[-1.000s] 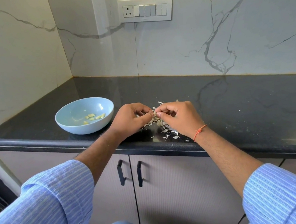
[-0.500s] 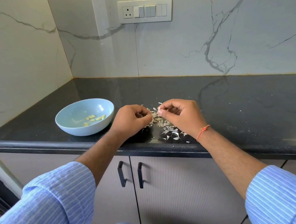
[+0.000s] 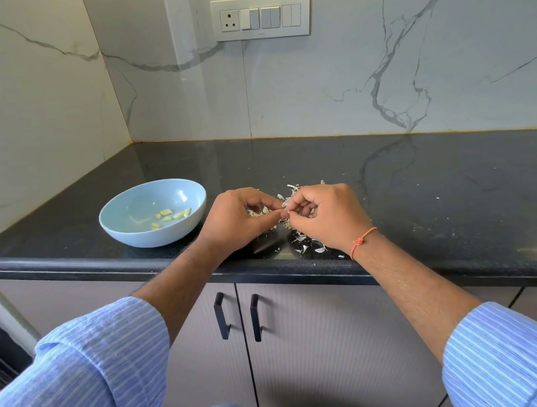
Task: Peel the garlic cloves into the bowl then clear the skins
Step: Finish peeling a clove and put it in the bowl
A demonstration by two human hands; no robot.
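On the counter [image 3: 428, 182] the bowl [image 3: 127, 233] sits left of both hands, peeled cloves [image 3: 169, 214] in it. The left hand [image 3: 235, 221] and right hand [image 3: 327, 216] meet fingertip to fingertip over the skins [image 3: 303, 248], near the front edge

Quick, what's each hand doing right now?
Left hand: fingers curled, pinching a garlic clove at the fingertips.
Right hand: fingers curled, pinching the same clove, over the skins.
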